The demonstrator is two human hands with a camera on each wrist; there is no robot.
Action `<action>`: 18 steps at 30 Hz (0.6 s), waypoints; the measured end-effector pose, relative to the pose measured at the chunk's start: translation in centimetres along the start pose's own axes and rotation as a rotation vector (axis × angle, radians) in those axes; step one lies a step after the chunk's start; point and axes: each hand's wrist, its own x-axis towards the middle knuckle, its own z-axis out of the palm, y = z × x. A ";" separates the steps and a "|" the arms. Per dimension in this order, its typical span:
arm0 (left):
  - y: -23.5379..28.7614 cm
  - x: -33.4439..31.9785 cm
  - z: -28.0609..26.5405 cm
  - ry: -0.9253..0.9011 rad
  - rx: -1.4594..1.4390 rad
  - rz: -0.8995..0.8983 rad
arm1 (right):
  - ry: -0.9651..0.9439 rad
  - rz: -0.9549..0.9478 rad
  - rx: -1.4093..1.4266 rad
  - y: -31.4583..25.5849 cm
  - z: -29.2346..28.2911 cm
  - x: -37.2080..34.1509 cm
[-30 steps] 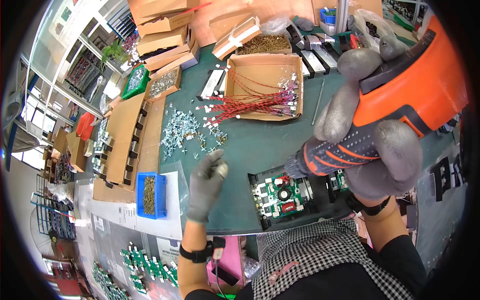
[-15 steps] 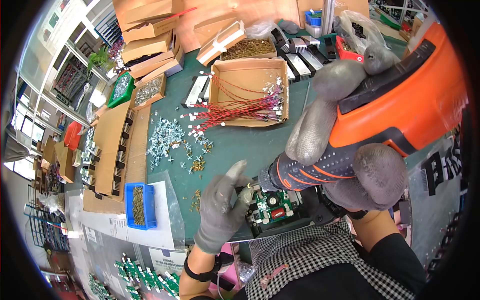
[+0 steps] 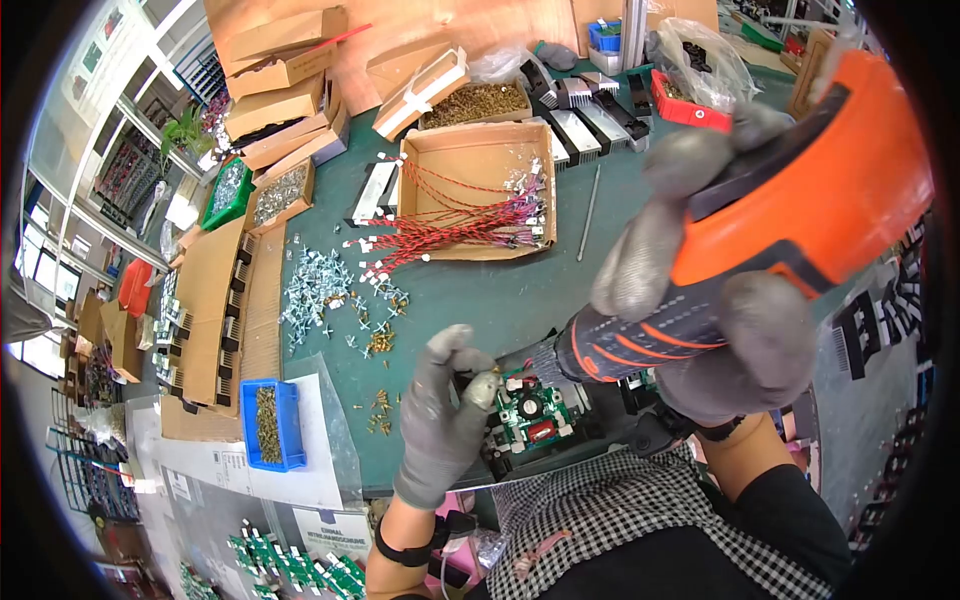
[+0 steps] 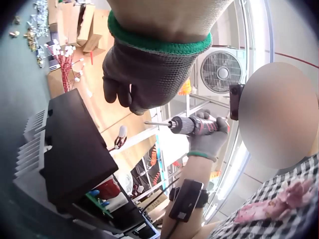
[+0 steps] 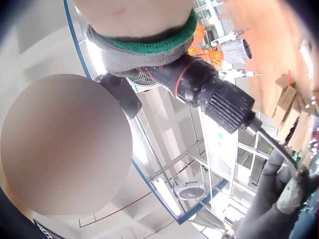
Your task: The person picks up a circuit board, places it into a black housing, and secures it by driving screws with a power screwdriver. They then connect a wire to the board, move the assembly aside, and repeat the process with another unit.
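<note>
The drill [image 3: 640, 340] slants across the right side of the head view, its long axis running from upper right to lower left; the chuck end lies over the left part of a circuit board [image 3: 537, 408]. In the right wrist view its bit [image 5: 276, 144] points at the left fingertips. The board sits in a black case [image 3: 505, 465] at the counter's [image 3: 480, 300] near edge, the case's long axis roughly left to right. The right hand [image 3: 750, 345], gloved, wraps the drill. The left hand [image 3: 440, 430] reaches up from the near edge, fingers partly bent, thumb and fingertips about the bit's tip; whether they pinch anything cannot be told. Containers: a cardboard box [image 3: 470, 142] holds red wires [image 3: 460, 225], some spilling over its left side; a blue bin [image 3: 293, 425] holds small brass-coloured pieces [image 3: 267, 425].
</note>
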 end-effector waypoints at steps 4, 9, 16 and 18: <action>-1.3 -0.7 -0.1 -0.062 -0.240 -0.101 | 0.007 -0.026 0.003 -0.4 -0.3 0.1; -1.0 -1.1 0.2 -0.069 -0.298 -0.077 | 0.015 -0.024 -0.007 -0.4 -0.3 0.0; -0.8 -1.2 0.6 -0.089 -0.348 -0.164 | 0.039 -0.011 -0.037 -0.6 0.0 -0.1; -0.8 -1.2 0.6 -0.126 -0.447 -0.168 | 0.049 -0.004 -0.048 -1.0 -0.3 -0.2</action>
